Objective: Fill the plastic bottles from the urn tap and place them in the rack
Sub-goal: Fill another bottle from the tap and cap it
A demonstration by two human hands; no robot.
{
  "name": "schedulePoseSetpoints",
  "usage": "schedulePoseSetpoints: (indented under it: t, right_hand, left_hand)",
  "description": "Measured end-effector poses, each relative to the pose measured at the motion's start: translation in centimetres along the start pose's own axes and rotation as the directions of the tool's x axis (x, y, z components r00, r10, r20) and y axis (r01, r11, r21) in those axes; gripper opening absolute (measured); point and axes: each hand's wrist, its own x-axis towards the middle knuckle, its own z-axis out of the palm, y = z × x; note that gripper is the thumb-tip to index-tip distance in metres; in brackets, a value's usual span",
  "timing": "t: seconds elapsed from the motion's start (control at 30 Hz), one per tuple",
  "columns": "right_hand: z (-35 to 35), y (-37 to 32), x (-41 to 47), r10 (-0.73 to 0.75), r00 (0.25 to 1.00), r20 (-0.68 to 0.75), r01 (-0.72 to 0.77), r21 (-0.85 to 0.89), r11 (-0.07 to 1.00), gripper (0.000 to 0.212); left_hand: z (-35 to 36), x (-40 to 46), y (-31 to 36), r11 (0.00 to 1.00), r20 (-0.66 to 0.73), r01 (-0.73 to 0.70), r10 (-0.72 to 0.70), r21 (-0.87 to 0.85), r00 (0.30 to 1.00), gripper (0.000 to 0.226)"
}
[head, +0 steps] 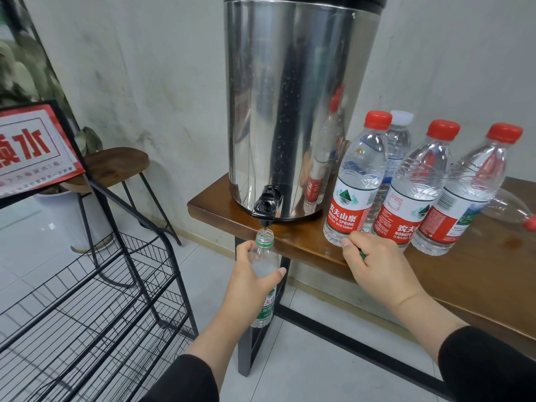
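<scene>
A steel urn (293, 105) stands on a wooden table (478, 274), its black tap (266, 207) over the table's front edge. My left hand (252, 280) grips an uncapped green-labelled bottle (264, 256) upright, its mouth right under the tap. My right hand (377, 265) rests on the table edge, fingers curled round a small green thing, probably the bottle's cap, mostly hidden. The black wire rack (95, 309) stands at lower left, its shelves bare.
Three red-capped bottles (356, 181) and a white-capped one (398, 140) stand on the table right of the urn. Another bottle (510, 210) lies on its side behind them. A wooden stool (116, 163) and a red sign (32, 146) are at the left.
</scene>
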Motion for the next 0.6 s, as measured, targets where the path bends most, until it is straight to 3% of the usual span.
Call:
schedulePoseSetpoints:
  t: [0.6]
  right_hand:
    - [-0.14, -0.22, -0.06, 0.004, 1.0, 0.004, -0.004, 0.005, 1.0, 0.044]
  left_hand:
    - [-0.02, 0.09, -0.02, 1.0, -0.001, 0.007, -0.007, -0.011, 1.0, 0.067]
